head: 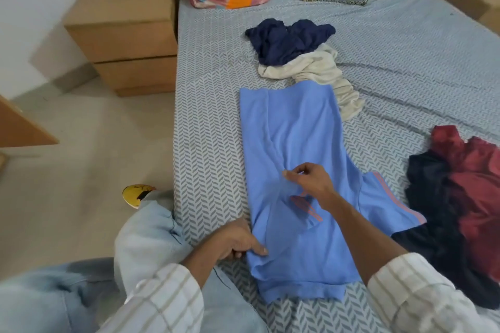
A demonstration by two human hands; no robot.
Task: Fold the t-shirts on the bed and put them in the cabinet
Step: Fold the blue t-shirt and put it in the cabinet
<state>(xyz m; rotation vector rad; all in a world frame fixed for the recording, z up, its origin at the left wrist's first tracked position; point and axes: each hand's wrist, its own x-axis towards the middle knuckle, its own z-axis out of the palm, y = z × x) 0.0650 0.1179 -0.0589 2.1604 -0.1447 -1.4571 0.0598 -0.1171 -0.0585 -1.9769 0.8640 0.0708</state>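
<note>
From the head camera, a light blue cotton t-shirt with orange stripes (292,159) lies flat at the frame's centre on the grey herringbone-sheeted bed (211,121). My left hand (235,238) pinches its lower left edge; my right hand (311,178) pinches fabric mid-shirt. A crumpled navy t-shirt (286,40) and a cream one (319,70) lie above, and a dark red and black clothes heap (465,186) lies at right.

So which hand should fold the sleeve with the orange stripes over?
Probably the right hand. The striped sleeve sticks out beside that arm, while the left hand grips the blue t-shirt's opposite edge, steadying it.
</note>
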